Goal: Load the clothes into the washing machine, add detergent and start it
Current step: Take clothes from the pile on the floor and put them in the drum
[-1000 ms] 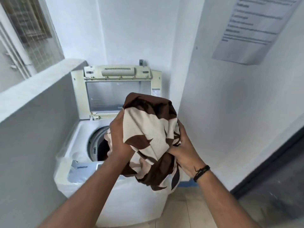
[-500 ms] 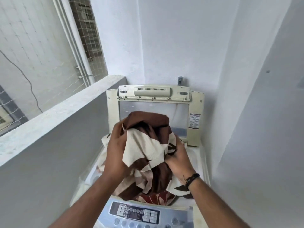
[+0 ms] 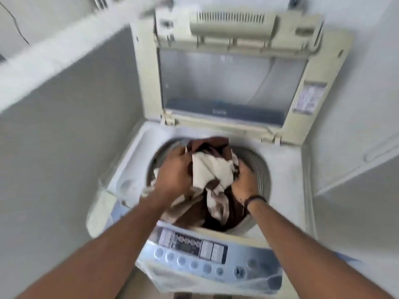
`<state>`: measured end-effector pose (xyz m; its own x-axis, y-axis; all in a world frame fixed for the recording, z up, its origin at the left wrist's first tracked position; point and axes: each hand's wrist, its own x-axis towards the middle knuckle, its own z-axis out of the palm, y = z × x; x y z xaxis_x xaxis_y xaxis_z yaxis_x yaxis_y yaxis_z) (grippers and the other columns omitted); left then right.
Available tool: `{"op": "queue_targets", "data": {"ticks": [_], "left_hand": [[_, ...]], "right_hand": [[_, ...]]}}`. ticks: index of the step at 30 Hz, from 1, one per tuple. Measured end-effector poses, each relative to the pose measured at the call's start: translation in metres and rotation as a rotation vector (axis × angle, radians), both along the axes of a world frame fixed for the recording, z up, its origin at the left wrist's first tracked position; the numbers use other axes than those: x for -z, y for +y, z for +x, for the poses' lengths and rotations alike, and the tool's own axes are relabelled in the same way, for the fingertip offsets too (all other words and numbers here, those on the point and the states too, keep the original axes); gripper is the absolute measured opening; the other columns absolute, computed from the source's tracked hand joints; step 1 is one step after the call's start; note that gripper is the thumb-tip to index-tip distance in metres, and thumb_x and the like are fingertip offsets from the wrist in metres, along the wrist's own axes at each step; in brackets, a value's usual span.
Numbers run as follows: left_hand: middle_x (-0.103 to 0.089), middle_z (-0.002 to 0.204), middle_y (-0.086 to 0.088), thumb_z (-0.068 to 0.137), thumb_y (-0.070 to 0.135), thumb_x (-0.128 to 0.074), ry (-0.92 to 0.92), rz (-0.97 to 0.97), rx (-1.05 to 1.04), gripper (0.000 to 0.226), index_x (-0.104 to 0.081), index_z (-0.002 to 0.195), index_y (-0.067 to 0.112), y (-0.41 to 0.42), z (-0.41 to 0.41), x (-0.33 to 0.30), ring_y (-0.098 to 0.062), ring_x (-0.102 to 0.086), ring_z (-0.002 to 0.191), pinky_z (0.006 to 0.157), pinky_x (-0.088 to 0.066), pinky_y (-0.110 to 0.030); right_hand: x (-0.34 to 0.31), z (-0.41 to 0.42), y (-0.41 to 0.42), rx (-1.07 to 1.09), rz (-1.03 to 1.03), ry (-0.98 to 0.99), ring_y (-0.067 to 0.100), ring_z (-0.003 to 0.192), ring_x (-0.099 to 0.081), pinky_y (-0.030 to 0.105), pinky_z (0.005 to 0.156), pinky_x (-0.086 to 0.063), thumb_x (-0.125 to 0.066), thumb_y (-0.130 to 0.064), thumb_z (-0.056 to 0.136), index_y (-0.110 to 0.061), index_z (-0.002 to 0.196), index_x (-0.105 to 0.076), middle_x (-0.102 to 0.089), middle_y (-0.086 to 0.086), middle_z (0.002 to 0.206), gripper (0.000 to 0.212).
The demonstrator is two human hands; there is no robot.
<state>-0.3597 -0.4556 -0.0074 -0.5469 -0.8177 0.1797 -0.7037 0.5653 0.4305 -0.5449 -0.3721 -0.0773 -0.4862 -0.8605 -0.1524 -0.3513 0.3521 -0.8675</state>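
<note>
Concrete ledge, grey and rough, is running along your left beside the washing machine, whose yellowed plastic lid is standing upright. Your left hand is gripping the soft, crumpled brown-and-cream cloth at the round drum mouth. The bundle is sitting between both hands, partly inside the drum. Your right hand, a dark band circling its wrist, is clutching the cloth's right side.

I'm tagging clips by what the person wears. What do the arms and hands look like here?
Both forearms are bare, with no sleeves in view. The left hand has nothing on it or its wrist. The right hand wears no glove; a thin dark wristband circles its wrist. The picture is too blurred to show any rings.
</note>
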Motion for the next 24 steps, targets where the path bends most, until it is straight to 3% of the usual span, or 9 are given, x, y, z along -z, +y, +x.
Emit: {"op": "queue_targets", "data": {"ticks": [2, 5, 7, 9, 11, 17, 20, 22, 24], "left_hand": [[-0.066, 0.11, -0.022, 0.075, 0.014, -0.059, -0.113, 0.103, 0.023, 0.034, -0.071, 0.105, 0.006, -0.016, -0.003, 0.033, -0.042, -0.064, 0.095, 0.074, -0.056, -0.043], [-0.069, 0.112, -0.015, 0.086, 0.02, -0.056, -0.534, 0.313, -0.024, 0.033, -0.071, 0.114, 0.013, -0.04, -0.028, 0.122, -0.037, -0.066, 0.104, 0.087, -0.055, -0.044], [-0.072, 0.112, -0.004, 0.092, 0.021, -0.05, -0.802, 0.4, -0.064, 0.033, -0.073, 0.115, 0.02, -0.04, -0.039, 0.166, -0.029, -0.068, 0.108, 0.09, -0.054, -0.036], [-0.071, 0.113, -0.008, 0.09, 0.027, -0.057, -0.792, 0.544, 0.142, 0.029, -0.072, 0.111, 0.015, -0.048, -0.046, 0.18, -0.031, -0.067, 0.105, 0.083, -0.05, -0.034], [-0.07, 0.112, -0.014, 0.087, 0.03, -0.065, -0.749, 0.577, 0.331, 0.029, -0.071, 0.107, 0.011, -0.056, -0.041, 0.171, -0.034, -0.066, 0.101, 0.079, -0.049, -0.033], [-0.043, 0.127, -0.01, 0.073, 0.045, -0.078, -0.761, 0.352, 0.263, 0.058, -0.059, 0.123, 0.023, -0.058, -0.032, 0.158, -0.035, -0.047, 0.116, 0.087, -0.049, -0.048], [-0.042, 0.122, -0.012, 0.081, 0.018, -0.067, -0.461, 0.159, 0.123, 0.045, -0.048, 0.122, 0.016, -0.062, -0.038, 0.154, -0.034, -0.052, 0.104, 0.064, -0.046, -0.042], [-0.052, 0.113, -0.013, 0.081, 0.018, -0.065, -0.355, 0.239, 0.042, 0.045, -0.043, 0.12, 0.016, -0.064, -0.044, 0.151, -0.035, -0.058, 0.089, 0.059, -0.04, -0.039], [-0.064, 0.102, -0.013, 0.082, 0.03, -0.065, -0.458, 0.455, 0.052, 0.036, -0.05, 0.11, 0.013, -0.071, -0.044, 0.152, -0.033, -0.061, 0.08, 0.06, -0.043, -0.034]], "right_hand": [[0.023, 0.0, -0.015, -0.018, 0.09, 0.183, 0.032, 0.114, -0.062, 0.042, 0.095, -0.052, -0.058, -0.018, 0.092, -0.023, 0.125, -0.061, -0.069, 0.009, 0.12, 0.033], [0.069, 0.007, -0.04, -0.288, 0.418, 0.53, 0.038, 0.105, -0.065, 0.046, 0.089, -0.054, -0.049, -0.02, 0.095, -0.016, 0.121, -0.059, -0.067, 0.019, 0.115, 0.028], [0.112, 0.016, -0.045, -0.493, 0.684, 0.557, 0.037, 0.111, -0.063, 0.046, 0.094, -0.052, -0.056, -0.026, 0.092, -0.017, 0.13, -0.055, -0.063, 0.019, 0.122, 0.039], [0.149, 0.027, -0.046, -0.682, 0.847, 0.531, 0.036, 0.121, -0.056, 0.047, 0.101, -0.048, -0.07, -0.048, 0.071, -0.022, 0.14, -0.044, -0.056, 0.018, 0.133, 0.078], [0.155, 0.026, -0.049, -0.789, 0.837, 0.58, 0.034, 0.124, -0.054, 0.041, 0.104, -0.045, -0.067, -0.061, 0.059, -0.024, 0.14, -0.046, -0.055, 0.016, 0.135, 0.091], [0.135, -0.002, -0.052, -0.719, 1.051, 0.376, 0.037, 0.147, -0.023, 0.048, 0.117, -0.029, -0.076, -0.063, 0.052, -0.03, 0.157, 0.001, -0.018, 0.019, 0.16, 0.134], [0.129, 0.004, -0.047, -0.866, 1.087, 0.36, 0.031, 0.139, -0.039, 0.043, 0.114, -0.036, -0.08, -0.058, 0.061, -0.019, 0.156, -0.018, -0.035, 0.012, 0.156, 0.12], [0.117, 0.008, -0.051, -0.897, 1.05, 0.421, 0.03, 0.132, -0.048, 0.041, 0.108, -0.042, -0.08, -0.051, 0.071, -0.016, 0.149, -0.035, -0.047, 0.01, 0.147, 0.097], [0.104, 0.014, -0.054, -0.854, 0.893, 0.65, 0.029, 0.117, -0.059, 0.042, 0.094, -0.051, -0.075, -0.045, 0.076, -0.017, 0.132, -0.055, -0.06, 0.008, 0.132, 0.065]]}}
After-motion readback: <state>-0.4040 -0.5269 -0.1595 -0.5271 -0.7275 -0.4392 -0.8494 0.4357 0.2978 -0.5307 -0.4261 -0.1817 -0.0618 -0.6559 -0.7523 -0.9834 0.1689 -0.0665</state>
